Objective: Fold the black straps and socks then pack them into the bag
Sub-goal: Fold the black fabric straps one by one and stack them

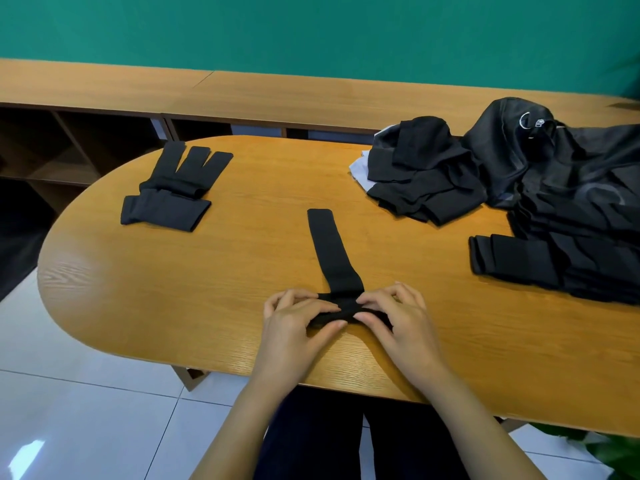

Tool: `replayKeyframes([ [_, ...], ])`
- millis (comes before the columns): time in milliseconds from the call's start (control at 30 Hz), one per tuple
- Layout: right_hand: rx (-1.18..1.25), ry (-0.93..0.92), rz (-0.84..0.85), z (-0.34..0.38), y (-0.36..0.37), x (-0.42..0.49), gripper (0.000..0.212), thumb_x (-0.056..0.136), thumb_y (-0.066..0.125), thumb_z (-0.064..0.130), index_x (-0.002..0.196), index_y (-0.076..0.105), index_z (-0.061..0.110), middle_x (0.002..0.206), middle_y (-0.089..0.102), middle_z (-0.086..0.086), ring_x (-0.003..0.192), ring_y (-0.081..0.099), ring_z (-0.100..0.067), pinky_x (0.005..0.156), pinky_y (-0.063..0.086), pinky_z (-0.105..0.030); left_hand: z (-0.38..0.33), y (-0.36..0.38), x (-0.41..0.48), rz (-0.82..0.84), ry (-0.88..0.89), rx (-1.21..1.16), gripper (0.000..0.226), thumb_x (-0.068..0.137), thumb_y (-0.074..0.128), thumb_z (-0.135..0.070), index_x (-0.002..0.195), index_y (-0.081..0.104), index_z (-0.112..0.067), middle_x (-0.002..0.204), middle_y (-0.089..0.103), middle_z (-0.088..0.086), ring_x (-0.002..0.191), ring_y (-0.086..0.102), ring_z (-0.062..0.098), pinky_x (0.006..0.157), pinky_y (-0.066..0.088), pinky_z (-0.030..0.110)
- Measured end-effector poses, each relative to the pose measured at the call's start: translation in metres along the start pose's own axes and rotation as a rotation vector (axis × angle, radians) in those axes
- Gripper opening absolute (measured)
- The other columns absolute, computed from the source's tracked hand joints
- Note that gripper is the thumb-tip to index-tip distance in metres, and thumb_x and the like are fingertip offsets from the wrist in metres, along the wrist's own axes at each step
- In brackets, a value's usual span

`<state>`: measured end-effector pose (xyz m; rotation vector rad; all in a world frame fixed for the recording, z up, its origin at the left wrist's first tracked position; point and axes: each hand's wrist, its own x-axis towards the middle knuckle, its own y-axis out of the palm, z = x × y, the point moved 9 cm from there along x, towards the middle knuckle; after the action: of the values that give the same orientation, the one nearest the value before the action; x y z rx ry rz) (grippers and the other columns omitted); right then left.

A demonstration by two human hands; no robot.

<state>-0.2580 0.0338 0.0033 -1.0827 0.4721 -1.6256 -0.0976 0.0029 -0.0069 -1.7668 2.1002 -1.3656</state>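
Black strap (333, 252) lying lengthwise away from person, left hand (294, 320), right hand (398, 317) pinching its rolled near end

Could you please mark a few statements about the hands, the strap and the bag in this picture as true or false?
1. The left hand and the right hand both pinch the near end of the black strap. True.
2. The strap is completely rolled up. False: most of it lies flat on the table, stretching away from the person.
3. The black bag lies at the table's right side. True.
4. The folded black pieces on the left sit inside the bag. False: they lie on the tabletop, well apart from it.
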Motion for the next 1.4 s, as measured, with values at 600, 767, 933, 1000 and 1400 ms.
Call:
replayKeyframes([
  [600,0.329,0.292,0.129,-0.024,0.009,-0.002,0.03,0.085,0.066,0.044,0.104,0.046,0.053,0.103,0.063,0.017,0.099,0.06,-0.004,0.088,0.053,-0.035,0.012,0.001,0.001,0.033,-0.164,-0.131,0.038,0.074,0.056,-0.068,0.102,0.061,-0.043,0.101,0.06,-0.022,0.108,0.047,0.005,0.098,0.025,0.021],
  [767,0.379,0.305,0.119,-0.022,0.006,-0.001,0.046,0.082,0.072,0.039,0.112,0.042,0.055,0.102,0.062,0.023,0.101,0.059,0.003,0.094,0.049,-0.028,0.01,-0.005,0.001,-0.042,-0.135,-0.122,0.017,0.086,0.06,-0.045,0.1,0.061,-0.034,0.085,0.059,-0.024,0.089,0.053,-0.002,0.092,0.04,0.035],
  [933,0.38,0.3,0.073,-0.027,0.007,-0.001,0.058,0.089,0.068,0.025,0.126,0.034,0.053,0.111,0.062,0.017,0.107,0.056,0.007,0.092,0.044,-0.01,0.016,-0.01,0.0,-0.062,-0.223,-0.183,0.037,0.09,0.063,-0.032,0.122,0.046,-0.041,0.094,0.067,-0.019,0.094,0.062,0.005,0.095,0.046,0.04],
  [1000,0.364,0.3,0.019,-0.03,0.003,-0.001,0.063,0.088,0.07,0.021,0.134,0.033,0.044,0.103,0.063,0.015,0.099,0.057,0.007,0.085,0.043,-0.005,0.016,-0.011,-0.001,-0.06,-0.253,-0.218,0.053,0.089,0.067,-0.022,0.133,0.04,-0.035,0.089,0.067,-0.016,0.09,0.063,0.002,0.09,0.049,0.025],
  [1400,0.087,0.227,0.018,-0.026,0.004,0.003,0.057,0.088,0.067,0.034,0.139,0.042,0.03,0.114,0.041,0.022,0.104,0.039,0.007,0.092,0.039,-0.016,0.016,-0.009,0.001,-0.069,-0.241,0.016,0.045,0.091,0.065,-0.024,0.133,0.051,-0.022,0.125,0.049,-0.009,0.117,0.043,0.008,0.1,0.042,0.046],
])
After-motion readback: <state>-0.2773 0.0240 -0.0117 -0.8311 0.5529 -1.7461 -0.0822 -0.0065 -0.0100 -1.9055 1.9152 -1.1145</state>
